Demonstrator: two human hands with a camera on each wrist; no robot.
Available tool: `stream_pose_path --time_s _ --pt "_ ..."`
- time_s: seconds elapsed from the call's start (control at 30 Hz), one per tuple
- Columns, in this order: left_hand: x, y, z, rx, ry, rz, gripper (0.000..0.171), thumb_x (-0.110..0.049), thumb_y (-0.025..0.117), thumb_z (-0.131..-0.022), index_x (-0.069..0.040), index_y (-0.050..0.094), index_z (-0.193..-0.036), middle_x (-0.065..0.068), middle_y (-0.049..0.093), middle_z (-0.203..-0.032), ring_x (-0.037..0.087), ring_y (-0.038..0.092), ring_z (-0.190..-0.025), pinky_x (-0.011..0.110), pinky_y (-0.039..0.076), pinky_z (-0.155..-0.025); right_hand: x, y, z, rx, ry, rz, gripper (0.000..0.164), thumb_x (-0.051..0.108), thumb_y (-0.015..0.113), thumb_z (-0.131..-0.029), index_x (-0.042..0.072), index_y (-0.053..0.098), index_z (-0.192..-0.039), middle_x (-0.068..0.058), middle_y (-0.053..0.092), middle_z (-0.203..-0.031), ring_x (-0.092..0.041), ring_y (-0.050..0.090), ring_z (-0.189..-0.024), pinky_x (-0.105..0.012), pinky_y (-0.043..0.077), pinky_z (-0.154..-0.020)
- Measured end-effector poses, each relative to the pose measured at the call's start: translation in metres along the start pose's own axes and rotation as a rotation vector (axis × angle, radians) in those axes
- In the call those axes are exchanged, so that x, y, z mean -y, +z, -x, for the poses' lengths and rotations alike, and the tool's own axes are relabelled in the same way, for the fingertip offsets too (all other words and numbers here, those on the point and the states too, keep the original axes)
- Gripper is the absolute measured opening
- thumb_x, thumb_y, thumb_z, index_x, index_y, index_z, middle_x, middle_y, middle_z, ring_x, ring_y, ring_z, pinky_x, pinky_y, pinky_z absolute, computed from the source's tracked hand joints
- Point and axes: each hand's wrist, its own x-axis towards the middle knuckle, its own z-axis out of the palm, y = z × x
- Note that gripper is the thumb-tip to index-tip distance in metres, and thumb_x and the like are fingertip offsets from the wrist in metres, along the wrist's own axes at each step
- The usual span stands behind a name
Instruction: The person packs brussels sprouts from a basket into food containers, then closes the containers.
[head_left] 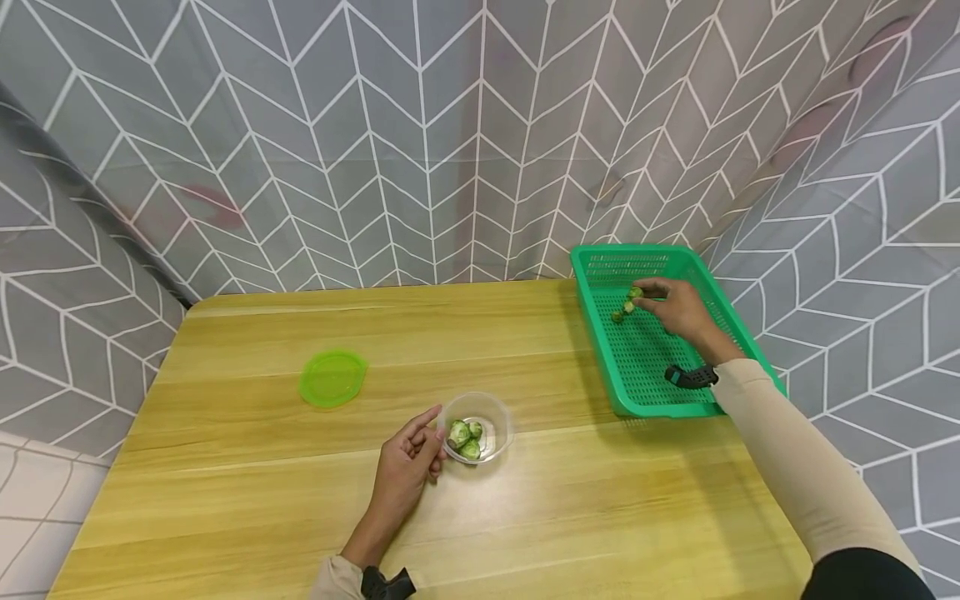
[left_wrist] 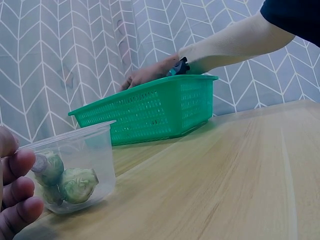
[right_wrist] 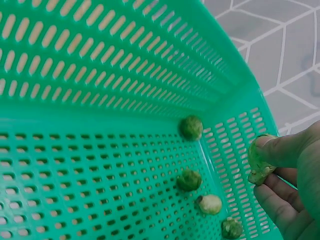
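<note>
My right hand (head_left: 675, 310) reaches into the green plastic basket (head_left: 626, 392), pinching a Brussels sprout (right_wrist: 260, 159) between thumb and fingers. Below it, several more sprouts lie on the perforated floor, among them a pale one (right_wrist: 209, 204) and a dark green one (right_wrist: 189, 180). My left hand (head_left: 405, 467) is beside a clear round plastic container (head_left: 501, 433), its relaxed fingertips right at the left rim. Inside the container are 3 Brussels sprouts (head_left: 459, 433), also visible through its wall in the left wrist view.
A bright green lid (head_left: 333, 378) lies flat on the wooden table (head_left: 225, 483), left of the container. The basket stands at the table's right side, its walls rising around my right hand. A grey patterned curtain (head_left: 420, 150) hangs along the table's back and sides.
</note>
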Motion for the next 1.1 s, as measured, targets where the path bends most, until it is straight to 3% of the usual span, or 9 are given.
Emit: stream_pose_path --time_s 0.27,0.63,0.93,1.1 --pt "-0.002 0.0 -0.001 -0.002 -0.004 -0.012 0.047 -0.022 0.066 -0.1 -0.003 0.056 -0.142 0.028 0.063 -0.079 0.013 0.057 -0.057 0.026 0.052 -0.047 0.013 0.003 0.007 0.003 0.002 -0.014 0.042 0.027 0.068 -0.099 0.01 0.063 -0.137 -0.021 0.064 -0.131 -0.04 0.061 -0.116 -0.055 0.053 -0.086" --pt "-0.002 0.0 0.001 -0.033 -0.025 0.001 0.044 -0.025 0.069 -0.098 -0.01 0.06 -0.139 0.017 0.065 -0.075 0.014 0.057 -0.056 0.026 0.051 -0.047 0.03 0.008 0.014 -0.003 -0.075 -0.056 0.039 0.026 0.07 -0.098 0.009 0.066 -0.133 -0.016 0.069 -0.125 -0.036 0.064 -0.114 -0.048 0.054 -0.086" --pt "-0.001 0.002 0.001 -0.032 -0.021 0.002 0.043 -0.024 0.069 -0.098 -0.01 0.061 -0.138 0.018 0.065 -0.075 0.013 0.057 -0.056 0.025 0.051 -0.047 0.047 0.012 0.02 0.017 -0.094 -0.123 0.034 0.02 0.072 -0.096 0.013 0.069 -0.129 -0.011 0.071 -0.121 -0.029 0.066 -0.114 -0.019 0.053 -0.078" --pt "0.0 0.002 0.0 -0.033 -0.013 -0.005 0.044 -0.024 0.068 -0.099 -0.008 0.06 -0.139 0.016 0.065 -0.075 0.013 0.057 -0.056 0.025 0.051 -0.047 0.054 0.014 0.023 0.044 -0.096 -0.135 0.037 0.026 0.071 -0.097 0.013 0.068 -0.131 -0.009 0.07 -0.124 -0.03 0.064 -0.118 -0.037 0.057 -0.087"
